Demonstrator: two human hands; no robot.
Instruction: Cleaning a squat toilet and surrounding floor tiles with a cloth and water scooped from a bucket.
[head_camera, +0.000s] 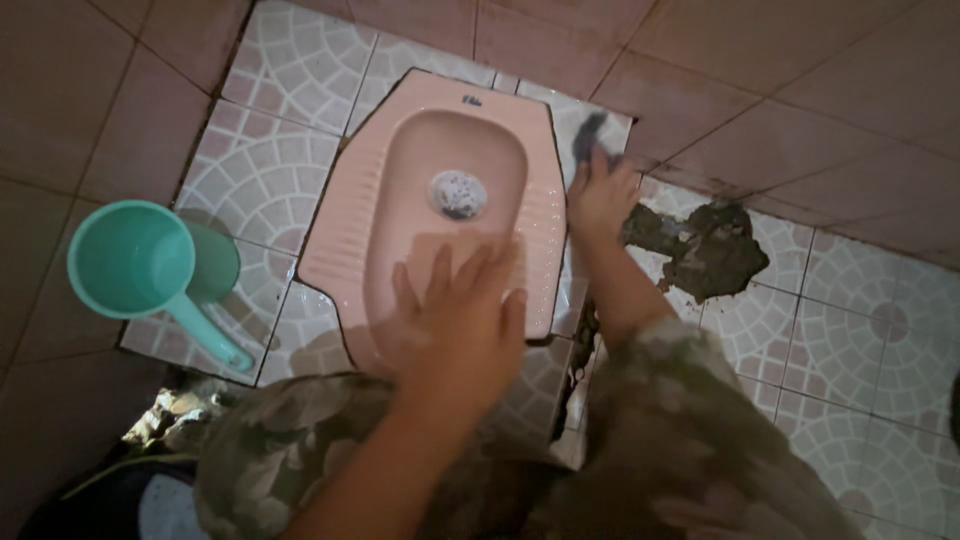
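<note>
A pink squat toilet pan (360, 220) is set into a patterned tiled floor (250, 170). My left hand (465, 320) lies flat on the pan's near end, fingers spread, holding nothing. My right hand (598, 195) reaches to the pan's right rim and grips a small dark scrubbing pad (590, 135), blurred by motion, pressed on the tile beside the pan. The drain hole (458, 193) in the middle of the pan shows foam or dirt.
A teal plastic water dipper (150, 265) with a long handle lies on the floor left of the pan. A broken patch of dark exposed mortar (705, 245) is right of my right arm. Brown wall tiles (780, 90) surround the floor. My camouflage-patterned sleeves fill the bottom.
</note>
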